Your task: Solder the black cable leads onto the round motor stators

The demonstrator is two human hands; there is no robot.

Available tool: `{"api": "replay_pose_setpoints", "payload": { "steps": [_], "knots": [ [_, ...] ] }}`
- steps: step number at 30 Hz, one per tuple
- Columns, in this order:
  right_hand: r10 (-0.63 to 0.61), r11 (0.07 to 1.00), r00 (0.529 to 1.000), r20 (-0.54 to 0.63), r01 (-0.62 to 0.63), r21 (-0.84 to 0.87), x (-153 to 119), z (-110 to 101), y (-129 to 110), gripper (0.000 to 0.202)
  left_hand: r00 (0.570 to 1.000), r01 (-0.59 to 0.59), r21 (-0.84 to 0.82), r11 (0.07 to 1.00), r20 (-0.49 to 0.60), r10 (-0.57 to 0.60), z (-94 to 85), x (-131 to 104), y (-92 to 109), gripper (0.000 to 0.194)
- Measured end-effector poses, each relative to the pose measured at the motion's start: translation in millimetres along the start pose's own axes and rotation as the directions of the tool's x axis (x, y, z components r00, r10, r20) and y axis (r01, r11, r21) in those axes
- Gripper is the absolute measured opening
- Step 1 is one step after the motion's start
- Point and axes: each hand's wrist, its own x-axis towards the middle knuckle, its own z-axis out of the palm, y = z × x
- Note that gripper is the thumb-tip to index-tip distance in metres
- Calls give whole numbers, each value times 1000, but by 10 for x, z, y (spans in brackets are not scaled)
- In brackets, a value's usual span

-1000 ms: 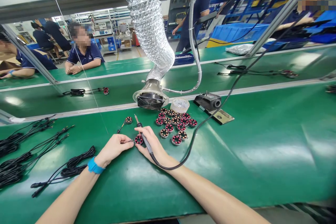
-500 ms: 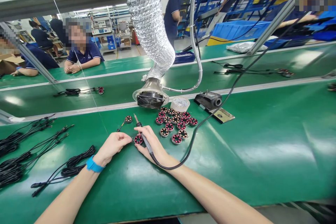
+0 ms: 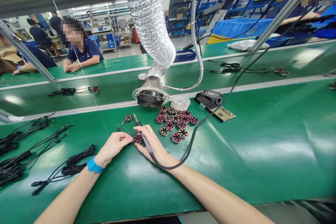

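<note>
My left hand (image 3: 114, 147): finger and thumb pressed together beside ring coil (image 3: 138, 139), one; wire between, cannot tell. My right hand (image 3: 152, 143): gripping soldering iron (image 3: 146, 141), one. Step, as judged: aligning at the coil; calls for steadiness. Toward worktop's (image 3: 236, 154) far edge: clustered coils (image 3: 169, 126), about fifteen; tape roll (image 3: 180, 102), one.

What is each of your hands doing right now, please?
Left hand: fingertips pinched; whether they grip anything is unclear.
Right hand: closed around the soldering iron, fingers also at a red-and-black ring part.
</note>
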Motion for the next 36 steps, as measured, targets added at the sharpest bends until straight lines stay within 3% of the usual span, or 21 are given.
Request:
{"api": "replay_pose_setpoints", "payload": {
  "steps": [15,21,30,36],
  "knots": [
    [-24,999,1000,17,25,-48,0,-25,-62,65,998,10,8,1000,-57,-9,7,9,-50,38],
    [-19,999,1000,17,20,-48,-5,-37,-42,64,1000,5,13,1000,-17,-5,-13,10,-45,44],
    [-42,998,999,-19,41,-52,16,-33,-40,61,998,-62,94,994,-20,64,-107,43,-85,55],
    [-68,998,997,-26,68,-18,29,-6,-43,61,984,-159,148,976,-52,168,-79,27,-39,49]
  ]
}}
